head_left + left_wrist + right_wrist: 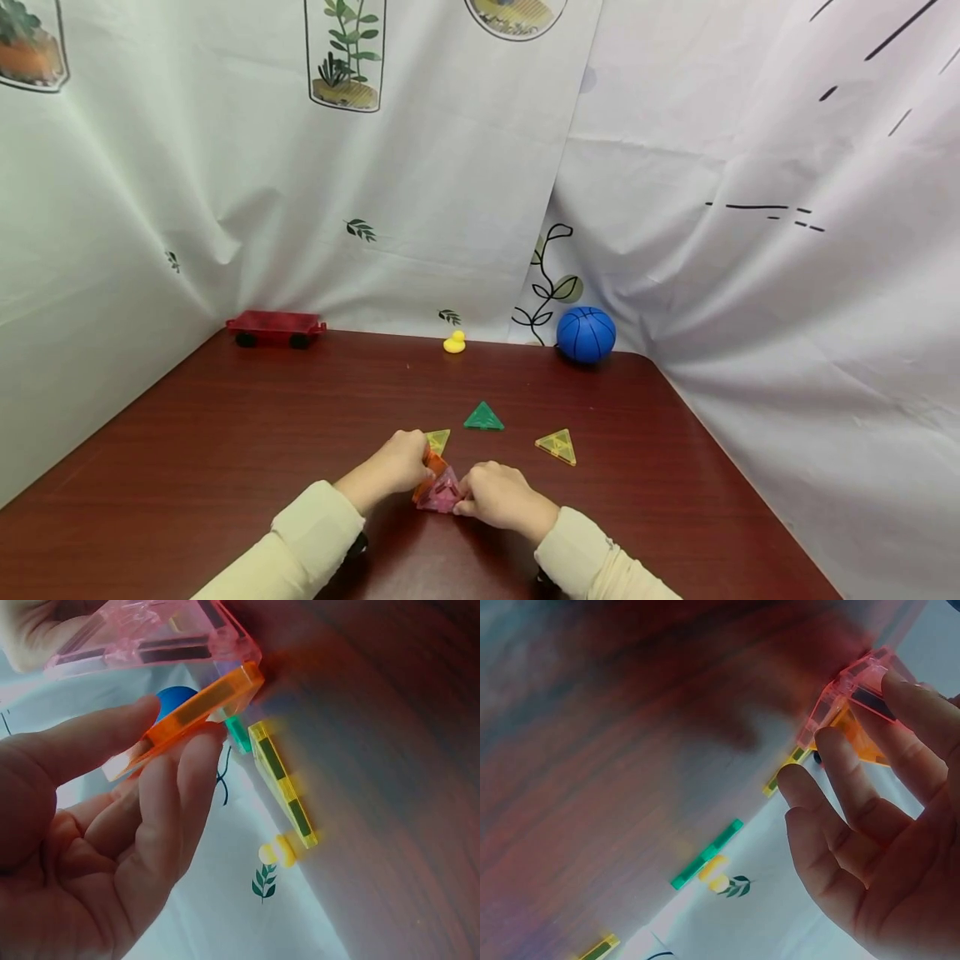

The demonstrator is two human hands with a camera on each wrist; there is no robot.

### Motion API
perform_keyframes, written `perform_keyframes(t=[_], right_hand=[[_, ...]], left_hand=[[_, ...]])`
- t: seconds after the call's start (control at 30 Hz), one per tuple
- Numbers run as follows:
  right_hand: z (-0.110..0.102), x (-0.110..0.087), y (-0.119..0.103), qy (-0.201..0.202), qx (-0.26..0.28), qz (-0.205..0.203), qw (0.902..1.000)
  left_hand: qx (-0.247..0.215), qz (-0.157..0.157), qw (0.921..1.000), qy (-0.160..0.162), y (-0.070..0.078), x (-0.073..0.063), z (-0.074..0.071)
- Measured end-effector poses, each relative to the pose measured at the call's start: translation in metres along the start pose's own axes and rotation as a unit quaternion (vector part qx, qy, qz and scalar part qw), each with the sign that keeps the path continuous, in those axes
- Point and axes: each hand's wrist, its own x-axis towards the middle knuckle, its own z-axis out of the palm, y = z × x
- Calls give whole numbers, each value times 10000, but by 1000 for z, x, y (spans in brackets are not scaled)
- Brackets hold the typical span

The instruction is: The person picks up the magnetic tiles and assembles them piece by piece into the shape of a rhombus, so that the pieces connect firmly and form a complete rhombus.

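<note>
My left hand (399, 463) pinches an orange translucent magnetic tile (201, 705) between thumb and fingers. Against it stand pink translucent magnetic tiles (442, 493), tilted together at an angle; how many there are is hard to tell. My right hand (498, 497) pinches the pink tiles from the right, with thumb and index finger on them in the right wrist view. Just beyond the left hand lies a yellow triangular tile (438, 439), partly covered in the head view. A green triangular tile (483, 417) lies farther out, and another yellow triangular tile (557, 447) lies to the right.
Along the back edge of the dark red-brown table (360, 383) are a red wheeled toy wagon (276, 324) at left, a small yellow duck (454, 342) and a blue ball (586, 335) at right. White printed cloth (450, 183) hangs behind and at the sides.
</note>
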Motion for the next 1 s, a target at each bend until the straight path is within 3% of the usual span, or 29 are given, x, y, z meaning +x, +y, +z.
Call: perform_keyframes(t=[0.4, 0.63, 1.0], right_hand=[[-2, 1, 1, -43, -16, -38, 10000], [-4, 2, 2, -57, 23, -41, 10000], [-4, 1, 4, -136, 51, -81, 9999]], left_hand=[[53, -80, 9983, -576, 1, -17, -4], [182, -69, 9985, -510, 7, -18, -2], [111, -144, 9977, -658, 7, -18, 1]])
